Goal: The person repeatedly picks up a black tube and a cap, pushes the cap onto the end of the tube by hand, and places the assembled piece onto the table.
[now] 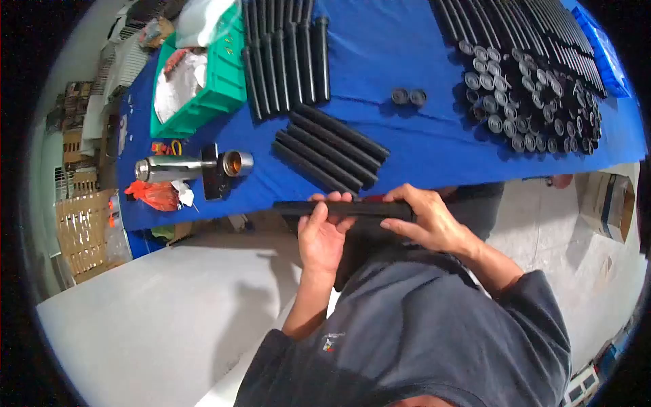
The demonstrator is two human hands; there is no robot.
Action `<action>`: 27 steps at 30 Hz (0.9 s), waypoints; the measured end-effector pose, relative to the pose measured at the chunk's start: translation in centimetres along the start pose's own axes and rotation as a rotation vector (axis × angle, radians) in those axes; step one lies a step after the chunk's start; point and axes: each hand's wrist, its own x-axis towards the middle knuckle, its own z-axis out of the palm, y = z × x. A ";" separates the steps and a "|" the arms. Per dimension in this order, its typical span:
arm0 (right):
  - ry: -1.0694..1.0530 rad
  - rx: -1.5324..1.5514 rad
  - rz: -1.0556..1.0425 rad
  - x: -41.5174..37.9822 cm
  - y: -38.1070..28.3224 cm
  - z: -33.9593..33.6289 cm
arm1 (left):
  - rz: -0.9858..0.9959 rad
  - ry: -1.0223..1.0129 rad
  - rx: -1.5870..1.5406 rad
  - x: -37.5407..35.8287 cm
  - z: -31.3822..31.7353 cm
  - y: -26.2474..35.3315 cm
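Observation:
My left hand (pixel 321 239) is wrapped around a black tube (pixel 369 209), palm up, near its left half. At the tube's right end, my right hand (pixel 432 220) grips it between thumb and fingers. The tube lies level above my lap, just off the table's front edge. Directly beyond it, several loose black tubes (pixel 329 150) lie slanted on the blue-covered table (pixel 376 41). Two round black caps (pixel 408 97) sit further back, right of those tubes.
Rows of black tubes (pixel 288 64) lie behind, with a green crate (pixel 227 74) left of them. A steel thermos (pixel 169 167), a phone (pixel 213 178) and a red plastic bag (pixel 157 195) are at front left. Many round black caps (pixel 529 108) cluster at right, near a blue tray (pixel 603 51).

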 end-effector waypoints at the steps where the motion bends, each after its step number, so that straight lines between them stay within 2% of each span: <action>1: 0.028 0.000 -0.016 0.1 0.0 -0.1 | 0.015 -0.010 -0.017 0.3 0.1 -0.2; 3: 0.109 -0.041 -0.094 0.1 -0.1 0.5 | 0.033 -0.027 -0.023 -0.2 1.1 0.5; 5: 0.037 -0.022 -0.027 0.7 -1.0 -0.6 | 0.048 -0.051 -0.007 0.1 1.9 0.9; 8: 0.110 0.070 -0.063 1.0 -0.9 -0.8 | 0.051 -0.089 -0.001 0.6 2.1 1.1; 12: 0.091 0.115 0.124 0.4 -0.3 -0.7 | 0.089 -0.084 0.031 0.8 2.7 0.4; 15: 0.178 0.008 -0.044 0.5 0.2 -0.5 | 0.096 -0.057 0.042 0.9 2.8 0.2; 22: 0.201 -0.138 -0.116 0.4 -0.1 -0.5 | 0.103 -0.057 0.031 0.8 3.2 -0.1; 27: 0.199 -0.089 -0.086 0.7 0.0 -0.6 | 0.105 -0.039 0.022 0.8 3.6 -0.3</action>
